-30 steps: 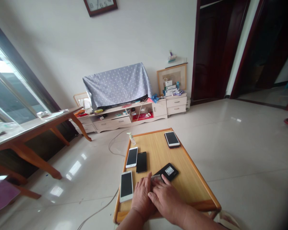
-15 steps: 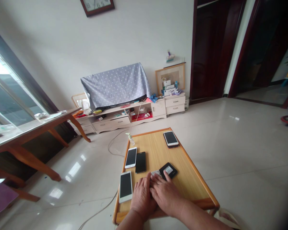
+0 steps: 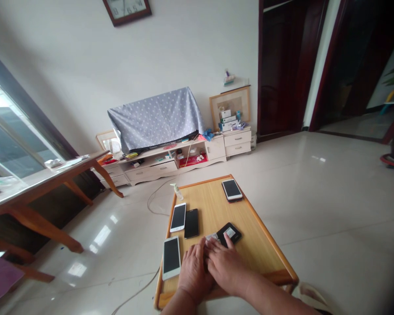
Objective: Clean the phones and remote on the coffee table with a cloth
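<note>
Both hands rest side by side on a small wooden table. My left hand lies flat with its fingers stretched forward. My right hand also lies flat, its fingertips on a small grey item and touching a black device with a pale label. A white phone lies just left of my left hand. Beyond it sit another white phone and a black phone. One more white phone lies at the far right corner.
A small pump bottle stands at the table's far left corner. A cable trails across the glossy tiled floor. A long wooden table stands at left, a low TV cabinet with a cloth-covered screen against the wall, dark doorways at right.
The view has shifted slightly right and back. Both hands stay on the table at the grey item and black device, barely moved.
</note>
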